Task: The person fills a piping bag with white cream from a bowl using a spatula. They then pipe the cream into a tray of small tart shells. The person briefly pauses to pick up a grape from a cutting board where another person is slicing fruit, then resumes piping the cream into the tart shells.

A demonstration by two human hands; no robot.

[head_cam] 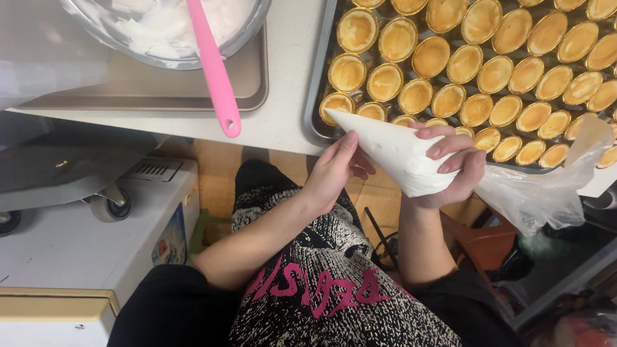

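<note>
Both hands (334,168) (453,164) are closing fingers around a white cream-filled plastic piping bag (395,154); the golden tart shells (463,64) are sitting unfilled.

1. A bakery or pastry kitchen: a large metal baking tray (319,83) holds rows of tart shells (430,56).
2. A cream-filled mixing bowl (244,35) with a pink spatula (215,71) sits on the worktop (289,96).
3. A cream-filled piping bag (392,151) is in use.
</note>
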